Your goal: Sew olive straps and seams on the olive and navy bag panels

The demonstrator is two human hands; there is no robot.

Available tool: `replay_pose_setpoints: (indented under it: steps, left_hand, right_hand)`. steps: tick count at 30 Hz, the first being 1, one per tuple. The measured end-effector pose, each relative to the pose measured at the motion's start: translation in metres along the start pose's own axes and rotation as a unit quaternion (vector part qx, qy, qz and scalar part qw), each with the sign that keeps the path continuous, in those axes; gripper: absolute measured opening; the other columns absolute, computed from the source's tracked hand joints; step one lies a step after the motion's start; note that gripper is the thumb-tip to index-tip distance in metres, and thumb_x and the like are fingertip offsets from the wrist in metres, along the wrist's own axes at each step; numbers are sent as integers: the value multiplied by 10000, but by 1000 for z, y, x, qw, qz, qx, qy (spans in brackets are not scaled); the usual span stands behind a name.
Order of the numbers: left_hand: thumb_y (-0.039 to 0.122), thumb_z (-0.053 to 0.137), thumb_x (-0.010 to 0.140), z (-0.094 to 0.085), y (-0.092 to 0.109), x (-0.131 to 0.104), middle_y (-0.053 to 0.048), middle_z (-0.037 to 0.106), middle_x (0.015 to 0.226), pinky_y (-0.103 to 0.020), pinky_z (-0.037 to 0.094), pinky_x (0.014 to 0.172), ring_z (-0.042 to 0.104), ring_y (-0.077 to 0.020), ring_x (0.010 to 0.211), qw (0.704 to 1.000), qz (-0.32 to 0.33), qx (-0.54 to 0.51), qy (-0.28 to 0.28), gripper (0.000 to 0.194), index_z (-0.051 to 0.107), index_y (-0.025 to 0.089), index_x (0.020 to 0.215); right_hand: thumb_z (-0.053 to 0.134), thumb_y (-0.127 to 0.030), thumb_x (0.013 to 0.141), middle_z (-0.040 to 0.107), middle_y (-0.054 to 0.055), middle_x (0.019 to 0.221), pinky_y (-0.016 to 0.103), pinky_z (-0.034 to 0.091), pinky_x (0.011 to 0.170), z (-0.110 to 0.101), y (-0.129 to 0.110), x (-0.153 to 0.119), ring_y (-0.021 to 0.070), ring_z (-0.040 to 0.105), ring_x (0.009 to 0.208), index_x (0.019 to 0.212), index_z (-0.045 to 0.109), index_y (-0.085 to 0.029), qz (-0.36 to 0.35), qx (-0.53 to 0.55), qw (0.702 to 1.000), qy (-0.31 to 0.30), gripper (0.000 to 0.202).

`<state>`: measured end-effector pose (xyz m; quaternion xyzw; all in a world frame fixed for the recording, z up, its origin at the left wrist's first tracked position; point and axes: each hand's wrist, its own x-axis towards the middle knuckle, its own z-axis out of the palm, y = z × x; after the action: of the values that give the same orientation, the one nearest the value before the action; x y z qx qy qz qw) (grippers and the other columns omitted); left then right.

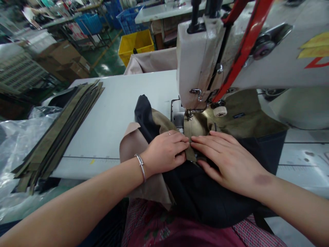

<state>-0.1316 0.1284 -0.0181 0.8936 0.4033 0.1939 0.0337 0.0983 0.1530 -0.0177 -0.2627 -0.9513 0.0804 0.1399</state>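
A dark navy and olive garment (218,202) lies across the sewing machine bed and hangs over the front edge. An olive fabric strip (188,128) runs on it up to the presser foot (189,114) of the sewing machine (191,65). My left hand (167,151), with fingers curled together, pinches the strip's near end and the cloth beside it. My right hand (223,159) lies flat on the garment just right of the strip, fingers stretched toward it. A beige cloth flap (131,144) sticks out under my left wrist.
Several olive and dark strips (61,130) lie stacked at the table's left side, above clear plastic (15,144). Behind the white table (115,103) stand a yellow bin (136,43), cardboard boxes (61,58) and blue crates (89,24). A red lever strap (241,51) slants across the machine head.
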Motion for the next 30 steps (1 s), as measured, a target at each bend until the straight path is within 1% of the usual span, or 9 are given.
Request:
replay_pose_setpoints:
  steps: [6,11,19,21,23,25,26,28,30]
  left_hand:
    - [194,563,847,1,-6,3,-49,702,1073,-333,522,953,634,-195,1014,1000,9,-3,3,212,700,148,1002]
    - [191,559,854,1,-15,10,-46,707,1070,-329,521,966,646,-184,1008,1000,19,4,17,217,699,147,1013]
    - [208,563,845,6,-32,22,-51,708,1066,-341,533,952,650,-185,1002,999,20,11,25,211,698,159,999]
    - [213,557,857,6,-37,24,-55,706,1071,-339,525,963,643,-184,1021,999,24,13,20,211,695,158,1007]
    - [232,555,876,2,-39,25,-61,700,1099,-351,499,1005,630,-189,1057,999,30,16,-4,228,683,152,1047]
    - [316,581,891,-10,-33,24,-81,681,1160,-410,438,1079,594,-224,1129,998,36,31,-37,302,656,136,1120]
    - [362,599,889,-18,-26,23,-96,665,1195,-443,410,1099,570,-248,1163,997,31,46,-48,360,638,124,1157]
    - [409,618,887,-33,-5,17,-118,646,1214,-481,405,1079,540,-287,1178,996,11,80,-48,425,617,104,1182]
    - [415,596,906,-43,21,8,-107,670,1124,-450,455,996,573,-271,1077,996,7,74,-39,383,635,106,1129]
  right_hand:
    - [486,-326,953,558,24,1369,425,278,1158,-1,5,3,187,506,1244,1318,549,-210,1,4,1000,-3,388]
    - [470,-324,960,560,29,1367,423,276,1154,-4,12,11,192,504,1242,1306,554,-183,-1,-6,1000,-18,383]
    - [477,-327,954,565,42,1356,463,309,1120,-5,29,24,228,516,1221,1317,546,-195,-8,-18,999,-27,392]
    - [491,-310,946,582,49,1329,477,327,1102,-6,32,28,238,532,1194,1296,561,-196,-18,-23,999,-26,375]
    - [516,-256,924,598,67,1293,483,357,1075,-8,32,33,254,540,1174,1264,583,-179,-36,-33,998,-36,355]
    - [528,-173,895,615,97,1244,458,415,1024,-10,31,39,265,552,1147,1230,603,-143,-48,-40,997,-53,344]
    - [528,-141,883,624,107,1215,437,447,989,-12,29,41,266,563,1124,1216,608,-127,-48,-39,996,-62,343]
    - [546,-139,876,637,108,1167,399,494,916,-13,26,45,259,586,1073,1190,618,-122,-43,-31,996,-67,323]
    - [589,-195,873,641,95,1156,391,509,875,-14,24,48,259,596,1045,1155,632,-142,-37,-29,997,-63,290]
